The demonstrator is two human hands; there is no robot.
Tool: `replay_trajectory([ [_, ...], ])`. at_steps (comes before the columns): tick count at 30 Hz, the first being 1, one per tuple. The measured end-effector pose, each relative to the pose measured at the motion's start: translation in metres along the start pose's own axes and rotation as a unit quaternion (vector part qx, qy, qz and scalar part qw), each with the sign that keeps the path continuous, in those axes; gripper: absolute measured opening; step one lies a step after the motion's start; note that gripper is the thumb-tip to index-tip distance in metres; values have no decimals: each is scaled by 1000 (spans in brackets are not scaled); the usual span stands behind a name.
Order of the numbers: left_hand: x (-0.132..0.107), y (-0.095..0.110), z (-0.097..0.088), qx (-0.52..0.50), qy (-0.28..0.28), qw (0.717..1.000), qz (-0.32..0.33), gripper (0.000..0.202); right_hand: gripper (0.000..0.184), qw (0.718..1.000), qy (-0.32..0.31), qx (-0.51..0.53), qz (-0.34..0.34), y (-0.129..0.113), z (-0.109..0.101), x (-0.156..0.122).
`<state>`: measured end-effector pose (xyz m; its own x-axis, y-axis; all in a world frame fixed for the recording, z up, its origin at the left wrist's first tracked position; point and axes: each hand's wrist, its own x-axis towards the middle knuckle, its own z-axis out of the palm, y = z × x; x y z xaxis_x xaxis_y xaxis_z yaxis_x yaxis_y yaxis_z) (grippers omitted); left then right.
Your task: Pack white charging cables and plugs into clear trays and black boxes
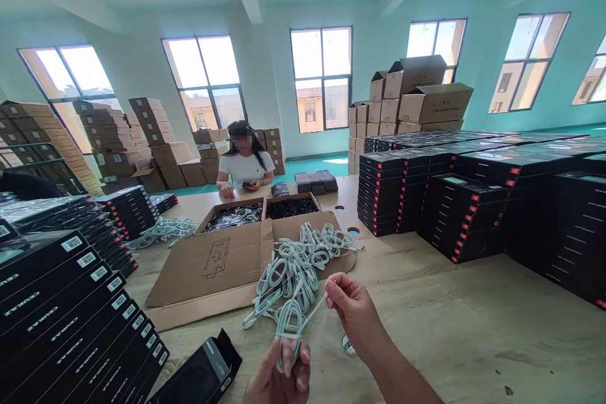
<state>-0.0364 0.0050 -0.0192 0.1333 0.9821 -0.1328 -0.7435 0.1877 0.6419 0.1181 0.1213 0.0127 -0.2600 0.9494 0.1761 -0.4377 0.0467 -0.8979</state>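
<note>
My left hand point(279, 377) sits at the bottom centre, fingers closed round a coiled white cable point(290, 323). My right hand point(353, 310), a little higher and to the right, pinches the free end of that same cable. Just beyond both hands lies a pile of several coiled white cables point(303, 259), spilling over a cardboard flap point(213, 268) onto the wooden table point(449, 315). An open black box point(201, 375) lies at the bottom left of my left hand.
Stacks of black boxes stand at left point(61, 315) and right point(497, 196). Open cartons point(262, 209) hold dark items. A person in a white shirt point(245, 164) sits across the table. Brown cartons point(416, 101) are piled behind.
</note>
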Motion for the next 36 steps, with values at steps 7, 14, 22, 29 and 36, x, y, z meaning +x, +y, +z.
replay_trajectory([
  [7, 8, 15, 13, 114, 148, 977, 102, 47, 20, 947, -48, -313, -50, -18, -9, -7],
  [14, 20, 7, -4, 344, 162, 914, 140, 57, 39, 759, -82, -607, -222, -32, 10, -10],
  [22, 17, 6, -4, 358, 192, 902, 149, 62, 13, 639, -196, -708, -228, -28, 34, -1],
  [29, 11, 4, 4, 356, 184, 905, 141, 56, 13, 893, -134, -424, -62, -13, 40, -19],
  [36, 11, 9, 8, 346, 171, 910, 153, 51, 35, 978, -138, -98, 120, 7, 39, -13],
])
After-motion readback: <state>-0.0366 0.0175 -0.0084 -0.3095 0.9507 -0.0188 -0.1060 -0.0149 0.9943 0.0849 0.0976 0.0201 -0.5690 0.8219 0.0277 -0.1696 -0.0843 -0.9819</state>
